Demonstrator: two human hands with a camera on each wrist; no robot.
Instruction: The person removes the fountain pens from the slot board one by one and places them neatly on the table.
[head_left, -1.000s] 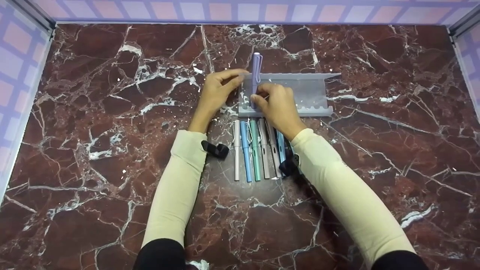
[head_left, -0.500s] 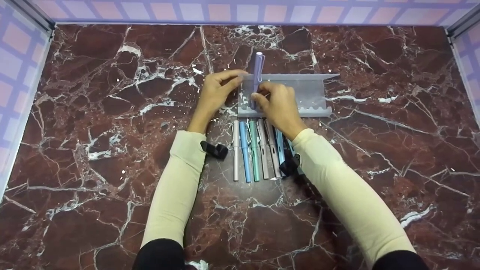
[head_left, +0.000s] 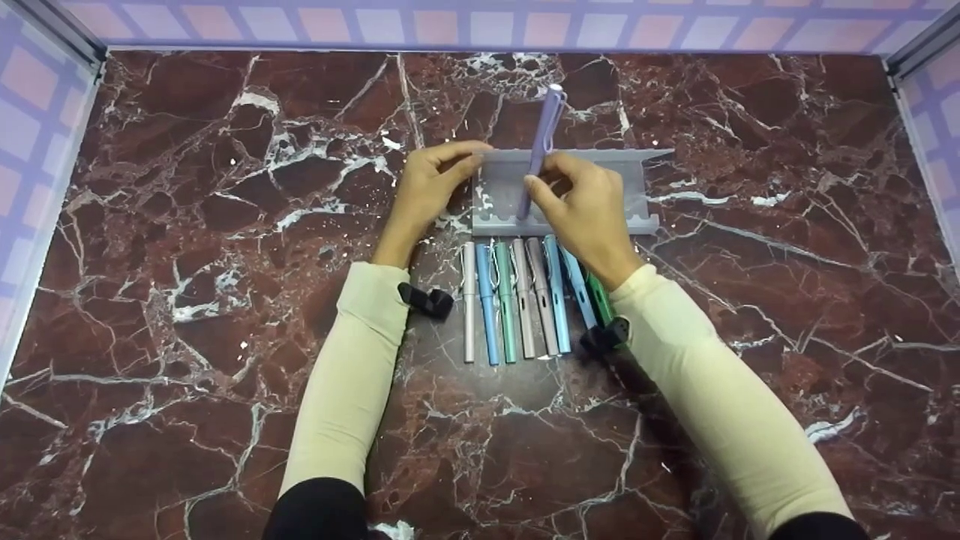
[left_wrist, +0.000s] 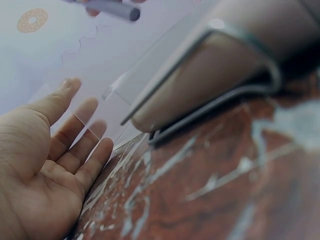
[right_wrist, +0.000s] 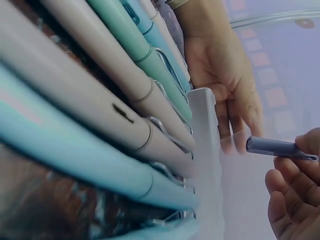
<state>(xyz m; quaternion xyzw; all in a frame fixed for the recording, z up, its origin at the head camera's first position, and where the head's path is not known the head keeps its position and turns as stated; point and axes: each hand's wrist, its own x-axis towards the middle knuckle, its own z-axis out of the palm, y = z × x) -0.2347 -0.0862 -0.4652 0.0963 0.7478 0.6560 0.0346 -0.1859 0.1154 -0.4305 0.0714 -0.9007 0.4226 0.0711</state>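
Note:
A lilac capped pen is pinched between the thumb and fingers of my right hand. It leans slightly right, clip end up, its lower end over the clear plastic pen tray. Notches run along the tray's front rail. At the tray's left end, my left hand pinches the upper corner, with fingers showing through the clear plastic in the left wrist view. Just in front of the tray lie several pens side by side, among them a pale one, a blue one and a green one.
A bright green pen at the row's right end is partly hidden by my right wrist. Both wrists carry black cameras, the left wrist camera beside the row. Checkered panels border the marble-patterned table.
My right hand has moved right along the tray with the lilac pen, which now stands higher and leans more. More pens show at the row's right end. My left hand stays at the tray's corner.

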